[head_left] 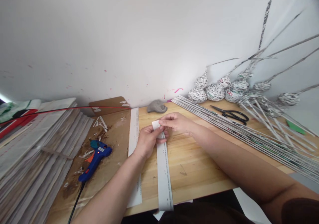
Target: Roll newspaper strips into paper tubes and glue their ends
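Pinching paper strip [163, 174] by far end, between both hands [147, 140] [176, 122].

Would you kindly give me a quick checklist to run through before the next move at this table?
1. Paper strip held by the left hand and right hand: ok, near its far end.
2. Strip lying wholly on the wooden table: not ok, its near end reaches past the edge.
3. Blue glue gun apart from both hands: ok, on the cardboard.
4. Glue gun's red light: ok, lit.
5. Nozzle hot enough: cannot tell.
6. Black-handled scissors clear of the strip: ok.
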`<state>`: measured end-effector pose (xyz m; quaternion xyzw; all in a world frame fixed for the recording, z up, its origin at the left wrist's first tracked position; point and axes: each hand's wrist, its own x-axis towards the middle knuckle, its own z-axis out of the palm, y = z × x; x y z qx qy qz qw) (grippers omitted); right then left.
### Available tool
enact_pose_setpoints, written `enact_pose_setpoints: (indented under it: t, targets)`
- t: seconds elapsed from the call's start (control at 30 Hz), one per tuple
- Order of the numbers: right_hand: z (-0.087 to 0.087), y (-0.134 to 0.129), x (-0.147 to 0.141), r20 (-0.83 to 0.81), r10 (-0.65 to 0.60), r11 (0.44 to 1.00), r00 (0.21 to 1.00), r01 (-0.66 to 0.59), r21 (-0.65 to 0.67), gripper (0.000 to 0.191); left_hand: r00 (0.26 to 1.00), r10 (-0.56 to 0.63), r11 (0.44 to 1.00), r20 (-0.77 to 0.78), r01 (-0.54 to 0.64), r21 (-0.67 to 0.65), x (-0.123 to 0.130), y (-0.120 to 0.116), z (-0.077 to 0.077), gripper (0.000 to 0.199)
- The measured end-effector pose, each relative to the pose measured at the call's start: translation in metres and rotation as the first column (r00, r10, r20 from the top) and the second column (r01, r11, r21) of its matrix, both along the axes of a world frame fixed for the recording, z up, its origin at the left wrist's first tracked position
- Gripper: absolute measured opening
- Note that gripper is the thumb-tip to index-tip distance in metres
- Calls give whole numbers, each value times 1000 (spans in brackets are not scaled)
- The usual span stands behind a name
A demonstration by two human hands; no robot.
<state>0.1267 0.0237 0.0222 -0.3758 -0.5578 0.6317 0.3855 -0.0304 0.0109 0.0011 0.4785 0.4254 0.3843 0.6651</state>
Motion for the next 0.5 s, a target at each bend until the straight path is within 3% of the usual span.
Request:
enact_pose_setpoints:
  t: [0.13,0.3,0.5]
  targets:
    - [-4,2,1,58,-31,999,998,29,43,28,999,-36,998,-27,37,59,0,0,-1,38]
    - [-8,3,-3,23,-171,984,985,172,-51,24,995,-84,992,-53,88,87,1,-2,-1,35]
    - [-5,2,-4,-2,-180,975,984,179,-132,29,991,-133,989,-17,134,70,1,-2,-3,31]
